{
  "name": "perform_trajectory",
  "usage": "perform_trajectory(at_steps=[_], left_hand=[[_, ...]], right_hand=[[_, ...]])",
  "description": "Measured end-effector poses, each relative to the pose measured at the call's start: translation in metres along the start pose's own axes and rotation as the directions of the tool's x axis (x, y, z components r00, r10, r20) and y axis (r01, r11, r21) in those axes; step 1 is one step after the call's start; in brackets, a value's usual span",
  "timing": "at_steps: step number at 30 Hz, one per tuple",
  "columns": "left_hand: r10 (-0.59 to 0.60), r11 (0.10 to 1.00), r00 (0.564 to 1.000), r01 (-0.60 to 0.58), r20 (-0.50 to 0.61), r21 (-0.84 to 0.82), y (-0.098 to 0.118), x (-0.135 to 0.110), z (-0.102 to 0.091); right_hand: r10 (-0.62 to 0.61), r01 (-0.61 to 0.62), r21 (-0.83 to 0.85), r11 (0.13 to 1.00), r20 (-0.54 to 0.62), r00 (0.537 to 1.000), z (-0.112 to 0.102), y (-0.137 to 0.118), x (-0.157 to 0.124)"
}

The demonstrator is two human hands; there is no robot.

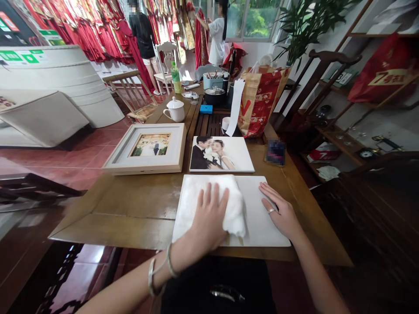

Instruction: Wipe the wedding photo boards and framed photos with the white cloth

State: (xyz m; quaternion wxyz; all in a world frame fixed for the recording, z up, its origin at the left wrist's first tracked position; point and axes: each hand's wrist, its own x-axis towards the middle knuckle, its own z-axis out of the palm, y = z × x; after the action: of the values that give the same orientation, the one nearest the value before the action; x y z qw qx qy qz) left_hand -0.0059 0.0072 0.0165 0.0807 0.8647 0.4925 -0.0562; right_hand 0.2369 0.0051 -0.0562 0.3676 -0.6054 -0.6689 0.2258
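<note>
A flat white board (262, 226) lies at the near edge of the wooden table. My left hand (211, 213) presses flat, fingers spread, on a folded white cloth (235, 209) that covers the board's left and middle part. On the board's right edge rests my right hand (279, 211), its fingers stretched out and a ring on one of them. Just beyond the board lies a photo panel (238, 152) of a couple. To its left is a pale wooden picture frame (122, 159) with a small photo inside.
Farther along the table (131, 196) stand a white lidded mug (176, 110), a green bottle (176, 78), a blue box (206, 109), a dark pot (214, 95) and a red-and-brown paper bag (262, 100). Two people stand at the back by hanging red garments. A wooden chair (310, 87) is at right.
</note>
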Motion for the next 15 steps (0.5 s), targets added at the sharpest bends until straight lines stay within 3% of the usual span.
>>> perform_trajectory(at_steps=[4, 7, 10, 15], left_hand=[[-0.113, 0.991, 0.991, 0.117, -0.069, 0.061, -0.011, 0.034, -0.011], [-0.091, 0.987, 0.992, 0.101, -0.083, 0.123, -0.014, 0.031, -0.006], [-0.087, 0.979, 0.991, 0.104, -0.101, 0.178, -0.009, 0.003, 0.008], [0.011, 0.984, 0.971, 0.032, -0.237, 0.178, 0.004, -0.068, 0.037]], right_hand=[[0.003, -0.003, 0.003, 1.0, -0.003, 1.0, 0.0, -0.002, 0.0], [0.001, -0.001, 0.002, 1.0, -0.008, 1.0, 0.0, -0.003, 0.0], [0.008, -0.008, -0.002, 1.0, -0.01, 1.0, -0.001, -0.005, -0.001], [0.008, -0.008, -0.009, 1.0, -0.004, 1.0, -0.001, -0.004, -0.001]])
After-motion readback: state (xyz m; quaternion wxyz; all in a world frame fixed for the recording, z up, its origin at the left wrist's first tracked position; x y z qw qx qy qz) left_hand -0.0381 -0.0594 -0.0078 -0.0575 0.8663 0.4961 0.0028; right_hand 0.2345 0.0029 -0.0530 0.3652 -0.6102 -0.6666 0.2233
